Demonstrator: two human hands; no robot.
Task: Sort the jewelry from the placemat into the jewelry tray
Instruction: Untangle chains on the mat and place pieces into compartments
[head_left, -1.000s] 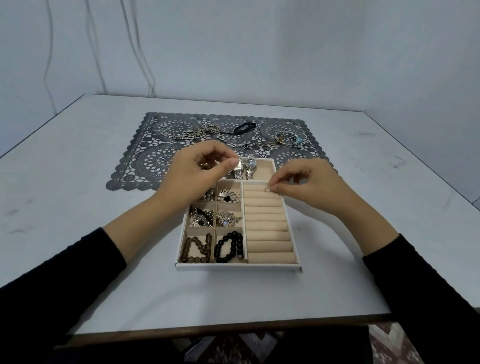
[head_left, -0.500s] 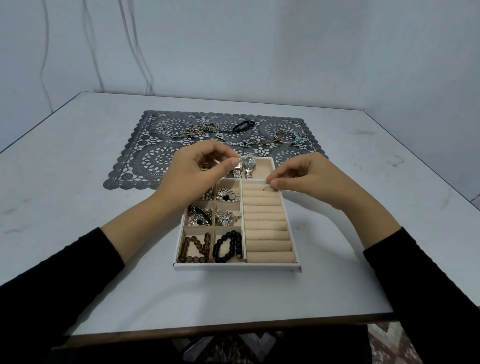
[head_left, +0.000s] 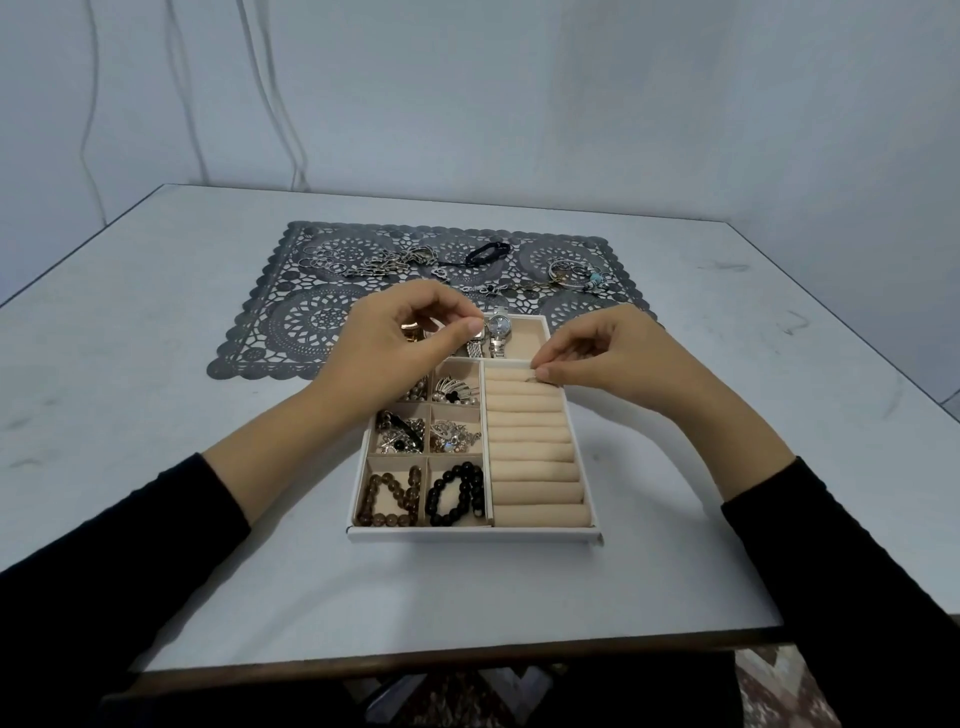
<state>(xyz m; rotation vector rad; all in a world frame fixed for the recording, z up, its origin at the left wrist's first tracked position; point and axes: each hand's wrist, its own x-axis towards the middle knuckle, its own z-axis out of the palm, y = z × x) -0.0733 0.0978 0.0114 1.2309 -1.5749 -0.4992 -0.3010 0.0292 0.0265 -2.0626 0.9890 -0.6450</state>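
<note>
right hand (head_left: 613, 358) – pinching tiny ring (head_left: 531, 379) at top roll of tray (head_left: 467, 535) | left hand (head_left: 400, 348) – curled round gold bits (head_left: 410, 330)

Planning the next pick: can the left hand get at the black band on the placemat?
Probably yes: the black band lies uncovered on the placemat just beyond the left hand, nothing between. But that hand seems to hold a gold piece.

The left hand (head_left: 400, 353) hides much of the jewelry tray's (head_left: 475, 534) far-left compartments.
</note>
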